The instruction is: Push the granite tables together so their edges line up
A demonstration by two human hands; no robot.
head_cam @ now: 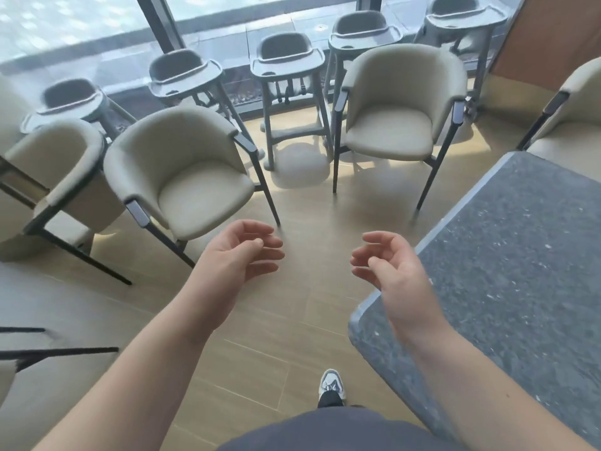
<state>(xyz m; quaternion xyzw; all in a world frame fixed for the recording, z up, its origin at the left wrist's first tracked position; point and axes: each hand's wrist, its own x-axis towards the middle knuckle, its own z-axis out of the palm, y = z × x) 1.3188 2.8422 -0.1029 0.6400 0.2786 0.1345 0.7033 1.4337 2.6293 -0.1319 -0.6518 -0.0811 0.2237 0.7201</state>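
Note:
A dark grey speckled granite table [520,255] fills the right side of the view, its rounded near corner by my right forearm. Only this one table shows. My right hand [393,268] hovers over the table's left edge, palm turned inward, fingers loosely curled and apart, holding nothing. My left hand [240,258] floats over the wooden floor in the middle, also empty, fingers curled and apart. Neither hand touches the table.
Beige armchairs with black legs stand at the left [182,170], far left [58,170], centre back [400,105] and right [572,118]. Several grey high chairs [286,79] line the window. My shoe [331,385] is on the floor [309,216] beside the table.

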